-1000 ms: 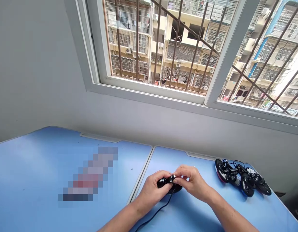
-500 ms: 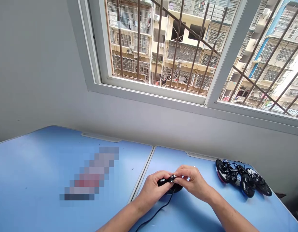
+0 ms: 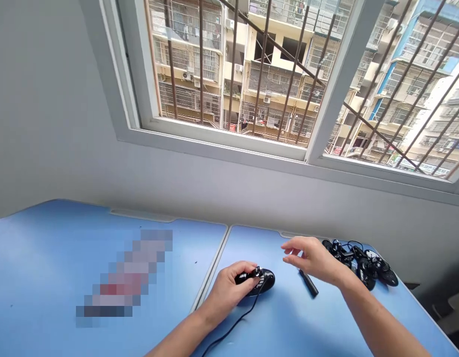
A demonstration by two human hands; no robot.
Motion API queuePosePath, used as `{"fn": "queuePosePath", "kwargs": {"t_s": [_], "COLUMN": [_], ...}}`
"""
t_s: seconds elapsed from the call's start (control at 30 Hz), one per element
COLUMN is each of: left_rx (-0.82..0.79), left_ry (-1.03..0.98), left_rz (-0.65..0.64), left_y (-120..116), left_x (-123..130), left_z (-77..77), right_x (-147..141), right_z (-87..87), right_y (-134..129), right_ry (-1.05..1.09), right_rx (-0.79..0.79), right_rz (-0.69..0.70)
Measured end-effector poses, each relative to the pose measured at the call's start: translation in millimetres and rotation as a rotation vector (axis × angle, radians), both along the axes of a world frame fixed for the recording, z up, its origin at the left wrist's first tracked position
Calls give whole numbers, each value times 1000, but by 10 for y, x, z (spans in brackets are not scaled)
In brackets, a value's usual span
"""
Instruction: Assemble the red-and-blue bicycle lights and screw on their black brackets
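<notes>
My left hand (image 3: 233,285) is wrapped round a glossy black computer mouse (image 3: 267,281), with the thumb and forefinger at a small bundle of black cable (image 3: 257,271) on its near side. A loose length of cable (image 3: 235,325) trails from it across the table to the bottom edge. Off to the right, my right hand (image 3: 307,255) hovers apart from the mouse, its fingers slightly bent and parted with nothing between them. Beneath it a short black stick-like piece (image 3: 309,284) lies on the blue tabletop, its upper end partly hidden by the hand.
Several black mice with bundled cables (image 3: 367,265) lie in a heap near the right edge. The blue table (image 3: 51,258) has a seam (image 3: 210,267) between its halves. A blurred-out patch (image 3: 125,277) covers something on the left. Behind stands a wall with a barred window (image 3: 214,136).
My right hand has let go at the mouse and moved right and up, its fingers opening. The black stick-like piece now shows. My left hand still holds the mouse. The view has shifted slightly.
</notes>
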State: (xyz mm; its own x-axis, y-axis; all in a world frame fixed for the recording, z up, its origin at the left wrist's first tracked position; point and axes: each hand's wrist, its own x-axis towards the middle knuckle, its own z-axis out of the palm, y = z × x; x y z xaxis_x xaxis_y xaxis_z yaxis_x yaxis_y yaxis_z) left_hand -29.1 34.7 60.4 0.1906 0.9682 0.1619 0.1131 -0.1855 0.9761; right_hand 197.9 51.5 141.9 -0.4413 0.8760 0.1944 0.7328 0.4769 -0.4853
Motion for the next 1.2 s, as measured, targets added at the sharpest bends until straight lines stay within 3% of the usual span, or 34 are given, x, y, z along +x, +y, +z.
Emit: {"fn": "queuePosePath", "kwargs": {"t_s": [0.1,0.27,0.4,0.5,0.6,0.7,0.8,0.9,1.03,1.2], "left_rx": [-13,-9,-13,-18,-21,-17,-16,-17,-12,-20], "left_ry": [-12,-46,-51,-52,-74,-93,-105,-110,-107,-114], "left_rz": [7,3,14,20,27,24,17,9,-1,-36], "left_y": [5,-11,-31,-42,-43,-35,-26,-23,-30,-41], "left_x": [0,28,48,56,61,63,64,65,57,43], "left_z": [14,30,26,23,24,18,2,-13,-11,6], "right_x": [151,259,307,439,580,581,412,169,-115,-262], "right_z": [-39,-416,-680,-722,-561,-226,129,355,405,297], "right_y": [-129,-378,-435,-392,-364,-431,-561,-658,-665,-584], "right_ry": [-312,-631,-662,-529,-182,124,259,268,249,153], "right_rx": [7,22,49,79,185,246,257,249,417,535], "right_rz": [-99,-285,-390,-410,-357,-232,-193,-96,136,210]}}
